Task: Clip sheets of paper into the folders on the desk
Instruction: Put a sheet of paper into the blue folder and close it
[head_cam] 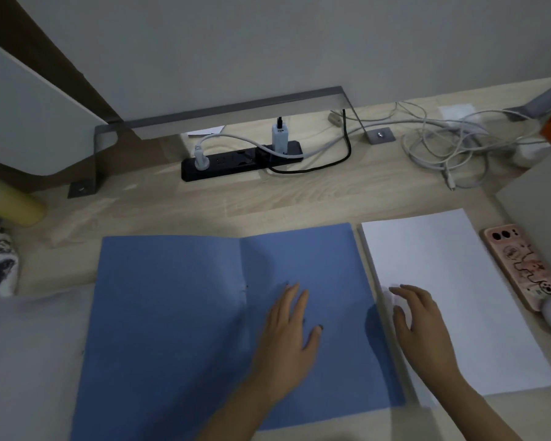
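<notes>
Head view shows the stack of white paper (452,281) lying flat toward the front right of the tabletop (204,202). Its long left edge is just beside the open blue folder (172,313), which is spread flat at the front centre. I judge the sheets light, floppy and slick on one another, so I would peel one up at its left edge with my fingertips, then support it so it does not sag or crease. The folder looks like thin card, stiffer but easy to slide. The left hand (287,332) lies flat with straight fingers on the folder's right half, pinning it. The right hand (417,316) rests at the stack's left edge, fingers lightly bent on the top sheet, gripping nothing I can make out. A phone (519,265) lies just right of the stack, and a power strip (236,162) and loose cables (442,148) sit along the back edge.
</notes>
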`<state>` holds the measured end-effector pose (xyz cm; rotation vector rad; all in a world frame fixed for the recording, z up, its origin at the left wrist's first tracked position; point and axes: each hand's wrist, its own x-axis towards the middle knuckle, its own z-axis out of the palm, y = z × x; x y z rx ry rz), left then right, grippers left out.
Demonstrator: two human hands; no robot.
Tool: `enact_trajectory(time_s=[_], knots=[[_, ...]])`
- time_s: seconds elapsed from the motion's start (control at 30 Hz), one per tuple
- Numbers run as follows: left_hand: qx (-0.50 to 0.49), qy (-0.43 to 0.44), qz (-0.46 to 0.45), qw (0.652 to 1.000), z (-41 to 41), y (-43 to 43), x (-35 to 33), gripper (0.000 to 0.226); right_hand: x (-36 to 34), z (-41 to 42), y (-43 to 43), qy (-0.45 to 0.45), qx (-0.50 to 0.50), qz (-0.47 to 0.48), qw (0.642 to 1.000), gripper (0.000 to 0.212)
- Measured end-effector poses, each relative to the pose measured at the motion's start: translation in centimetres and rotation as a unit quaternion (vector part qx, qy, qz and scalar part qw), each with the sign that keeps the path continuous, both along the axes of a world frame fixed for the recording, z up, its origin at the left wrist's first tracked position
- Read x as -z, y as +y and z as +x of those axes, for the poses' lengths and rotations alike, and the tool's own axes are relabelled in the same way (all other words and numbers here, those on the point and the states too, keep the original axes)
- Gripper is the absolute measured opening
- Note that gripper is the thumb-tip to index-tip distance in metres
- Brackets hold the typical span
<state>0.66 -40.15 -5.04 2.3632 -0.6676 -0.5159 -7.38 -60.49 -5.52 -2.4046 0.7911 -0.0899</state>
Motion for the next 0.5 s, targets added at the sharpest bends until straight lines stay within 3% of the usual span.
enact_trajectory(time_s=[0.13,0.3,0.37,0.4,0.5], knots=[[-0.088,0.269,-0.092,0.955,-0.7,-7.7,-2.2,0.048,-0.1,0.0,-3.5,0.029,-0.007,0.005,1.0,0.033],[-0.175,0.41,-0.134,0.885,-0.3,-15.0,-2.4,0.04,0.6,-0.3,-5.4,0.081,-0.066,-0.002,0.994,0.039],[-0.216,0.461,-0.134,0.85,-0.2,-16.3,-2.1,0.018,0.6,-0.2,-6.0,0.09,-0.078,0.0,0.993,0.038],[-0.242,0.473,-0.136,0.836,0.0,-16.7,-2.1,0.006,0.6,-0.1,-6.3,0.09,-0.08,0.003,0.993,0.037],[-0.302,0.473,-0.129,0.817,0.3,-17.4,-1.2,0.011,0.5,0.2,-6.7,0.088,-0.083,0.012,0.993,0.034]])
